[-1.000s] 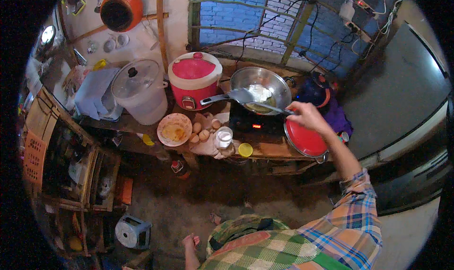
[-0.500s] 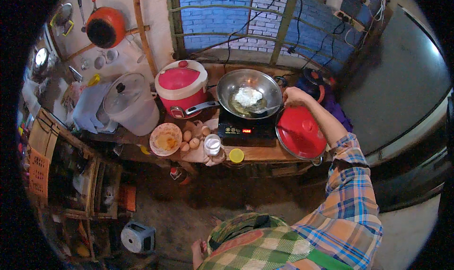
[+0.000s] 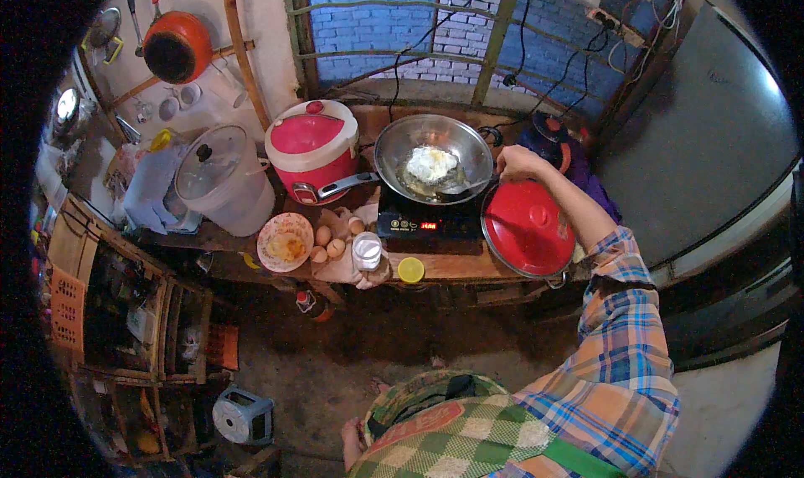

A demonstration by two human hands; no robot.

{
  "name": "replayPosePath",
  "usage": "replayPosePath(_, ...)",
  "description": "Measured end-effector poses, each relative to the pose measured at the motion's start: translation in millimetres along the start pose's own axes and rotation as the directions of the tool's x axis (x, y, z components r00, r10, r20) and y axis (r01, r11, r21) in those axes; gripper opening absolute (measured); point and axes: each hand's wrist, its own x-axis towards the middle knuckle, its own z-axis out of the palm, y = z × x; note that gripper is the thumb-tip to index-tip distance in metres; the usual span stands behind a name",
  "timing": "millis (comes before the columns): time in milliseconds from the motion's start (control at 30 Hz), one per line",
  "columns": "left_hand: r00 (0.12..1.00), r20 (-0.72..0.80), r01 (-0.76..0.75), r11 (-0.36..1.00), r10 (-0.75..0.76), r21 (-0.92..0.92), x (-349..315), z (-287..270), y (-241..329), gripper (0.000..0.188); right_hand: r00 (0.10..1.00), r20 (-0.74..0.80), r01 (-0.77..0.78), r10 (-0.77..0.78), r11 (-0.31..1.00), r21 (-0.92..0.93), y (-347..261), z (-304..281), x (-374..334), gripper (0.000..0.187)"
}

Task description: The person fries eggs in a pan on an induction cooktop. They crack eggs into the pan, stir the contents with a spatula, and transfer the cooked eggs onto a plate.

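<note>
My right hand [image 3: 520,163] is closed round the handle of a spatula [image 3: 463,192], whose dark blade rests in the oil beside a white frying egg [image 3: 431,165]. The egg lies in a steel wok [image 3: 400,141] on a black induction cooktop [image 3: 448,225] with a lit red display. The wok's handle [image 3: 347,185] points left, with no hand on it. Low in the view, my left hand [image 3: 353,441] hangs beside the checked apron [image 3: 469,436]. It is partly cut off, and its finger position is unclear.
Right of the cooktop lies a red lid [image 3: 530,227]. A pink rice cooker [image 3: 312,149] and a lidded translucent bucket [image 3: 224,181] stand left. In front are a patterned bowl [image 3: 286,242], several eggs [image 3: 323,235], a white jar [image 3: 367,252] and a yellow lid [image 3: 410,269]. A stool [image 3: 243,416] stands below.
The view has shifted slightly. The spatula's blade has come further into view at the egg's lower right edge, and the egg sits a little differently in the wok. My right hand keeps its grip.
</note>
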Motion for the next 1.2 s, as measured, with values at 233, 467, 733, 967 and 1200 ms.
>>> replayPosePath(233,0.988,0.072,-0.093,0.898,0.136,-0.429,52.5,-23.1,-38.7,0.018,0.999,-0.043,0.004,-0.002,0.999,0.04,-20.9,-13.3,-9.6,0.021)
replayPosePath(467,0.997,-0.047,-0.071,0.983,0.064,-0.169,55.1,-15.5,-30.3,0.016,0.998,-0.01,-0.056,0.056,0.998,0.0,-20.2,-5.0,3.6,0.021)
replayPosePath(733,0.993,0.055,-0.093,0.972,0.107,-0.217,60.1,-32.7,-50.1,0.021,0.999,0.038,0.02,-0.02,1.0,0.017,-29.7,-18.3,-16.3,0.02)
replayPosePath(967,0.993,0.088,-0.074,0.993,0.082,-0.094,65.9,-32.1,-39.8,0.018,0.986,-0.147,-0.069,0.075,0.996,0.048,-37.7,-7.1,-4.2,0.02)
replayPosePath(1200,0.991,-0.043,-0.132,0.979,0.127,-0.157,58.5,-27.1,-52.8,0.014,0.997,0.042,0.063,-0.063,0.998,-0.008,-35.3,-19.2,-15.1,0.026)
